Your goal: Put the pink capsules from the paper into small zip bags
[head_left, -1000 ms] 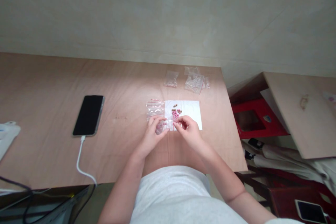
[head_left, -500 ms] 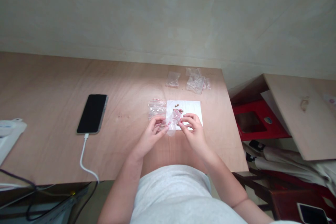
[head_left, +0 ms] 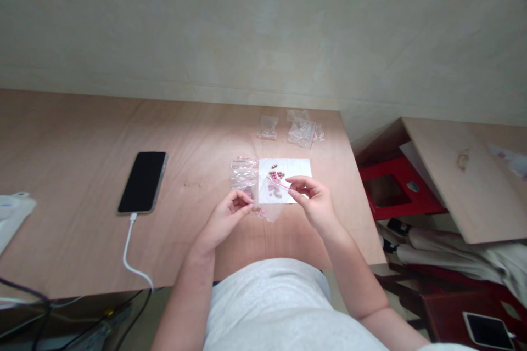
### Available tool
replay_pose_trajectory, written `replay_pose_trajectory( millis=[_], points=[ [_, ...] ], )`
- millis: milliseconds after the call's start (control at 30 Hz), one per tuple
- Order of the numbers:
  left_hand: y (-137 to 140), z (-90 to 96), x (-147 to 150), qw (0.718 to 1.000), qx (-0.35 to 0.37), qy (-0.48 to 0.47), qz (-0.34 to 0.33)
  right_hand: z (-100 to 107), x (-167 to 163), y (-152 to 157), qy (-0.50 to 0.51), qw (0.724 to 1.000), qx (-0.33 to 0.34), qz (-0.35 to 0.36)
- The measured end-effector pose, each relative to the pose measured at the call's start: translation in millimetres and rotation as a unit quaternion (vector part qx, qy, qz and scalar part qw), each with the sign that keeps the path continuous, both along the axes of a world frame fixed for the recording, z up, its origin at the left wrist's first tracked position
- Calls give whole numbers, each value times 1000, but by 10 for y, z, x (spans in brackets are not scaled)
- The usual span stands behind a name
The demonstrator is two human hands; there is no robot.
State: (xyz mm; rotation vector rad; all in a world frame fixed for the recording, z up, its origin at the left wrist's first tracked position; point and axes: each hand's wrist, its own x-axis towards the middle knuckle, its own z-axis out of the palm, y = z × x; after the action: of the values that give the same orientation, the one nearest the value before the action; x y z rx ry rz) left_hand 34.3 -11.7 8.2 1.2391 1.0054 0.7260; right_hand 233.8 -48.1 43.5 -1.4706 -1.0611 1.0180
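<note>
Between my two hands hangs a clear zip bag, tilted, with several pink pills and what looks like a brown capsule at its lower left. My left hand is closed, pinching that end of the bag. The pink-lined mouth edge of the bag is pinched by my right hand, over the white paper. On the paper lie several brown capsules and pink pills; some are seen through the bag, so I cannot tell which are inside it. Flat clear zip bags lie at the paper's left edge.
More clear bags and a single one lie toward the wall. A black phone with a white cable is at the left of the wooden table. A red box sits inside the cabinet at right.
My hands have moved apart, the right one slightly right and the left one left and down, spreading the bag. More pink pills show over the paper. The whole view has shifted slightly.
</note>
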Motion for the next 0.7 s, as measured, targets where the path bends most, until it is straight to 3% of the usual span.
replay_pose_trajectory(
  millis=[67, 233, 500, 600, 700],
  points=[
    [3, 71, -23, 999, 4, 23, -33, 49, -3, -12, -32, 999, 7, 18],
    [49, 192, 64, 999, 19, 2, -43, 144, -20, -16, -117, 990, 9, 81],
    [156, 107, 221, 997, 53, 32, -49, 138, 48, -21, -157, 977, 34, 141],
    [165, 127, 209, 991, 97, 59, -72, 109, 70, -20, -155, 977, 34, 142],
    [155, 163, 198, 991, 97, 53, -71, 61, 69, -15, -148, 980, 30, 127]
  ],
)
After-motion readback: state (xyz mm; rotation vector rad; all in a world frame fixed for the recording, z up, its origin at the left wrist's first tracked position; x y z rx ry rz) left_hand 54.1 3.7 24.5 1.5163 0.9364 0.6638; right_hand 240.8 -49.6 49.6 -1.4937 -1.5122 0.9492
